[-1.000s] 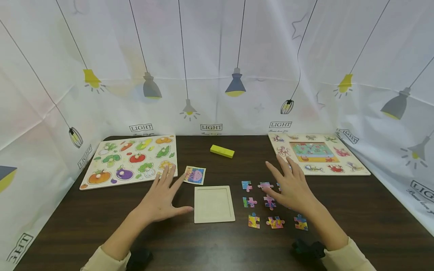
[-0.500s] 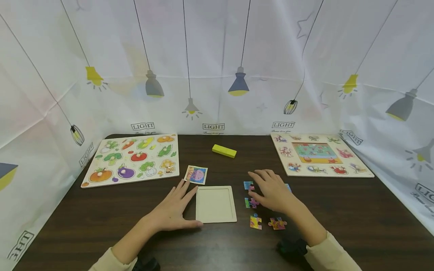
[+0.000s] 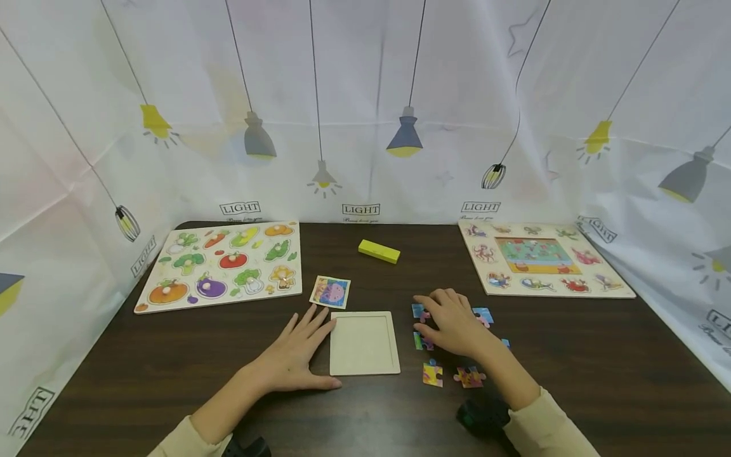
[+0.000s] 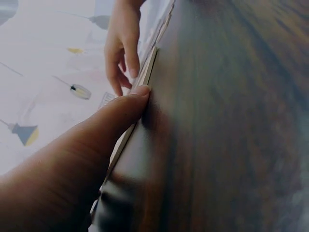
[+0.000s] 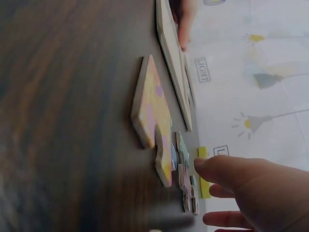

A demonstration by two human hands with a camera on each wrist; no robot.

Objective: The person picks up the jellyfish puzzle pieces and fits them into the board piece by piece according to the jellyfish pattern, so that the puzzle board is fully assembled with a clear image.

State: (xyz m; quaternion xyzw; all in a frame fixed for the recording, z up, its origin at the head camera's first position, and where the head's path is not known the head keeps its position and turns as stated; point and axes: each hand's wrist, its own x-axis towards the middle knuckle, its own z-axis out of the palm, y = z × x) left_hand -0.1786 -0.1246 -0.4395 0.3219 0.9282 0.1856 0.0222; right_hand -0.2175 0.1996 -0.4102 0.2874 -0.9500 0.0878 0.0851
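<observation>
My left hand (image 3: 294, 358) lies with spread fingers at the left side of a square wooden puzzle tray (image 3: 365, 343). In the left wrist view its thumb touches or nearly touches the tray edge (image 4: 149, 63). A small picture card (image 3: 330, 292) lies just beyond those fingertips. To the right of the tray, my right hand (image 3: 451, 324) hovers low over loose jigsaw pieces, hiding some. A yellow piece (image 3: 432, 374), an orange-pink piece (image 3: 470, 377) and a blue-pink piece (image 3: 483, 315) show around it. In the right wrist view, thumb and fingers stand apart, nothing seen between them.
A vegetable knob-puzzle board (image 3: 228, 260) lies at the back left. A sea-animal board (image 3: 542, 260) is at the back right. Between them sits a yellow block (image 3: 379, 251). A lamp-patterned cloth (image 3: 354, 95) hangs behind the dark table (image 3: 377, 425).
My right hand has come down and left over the upper-left pieces. The left hand has moved right and nearer, to the tray's left side.
</observation>
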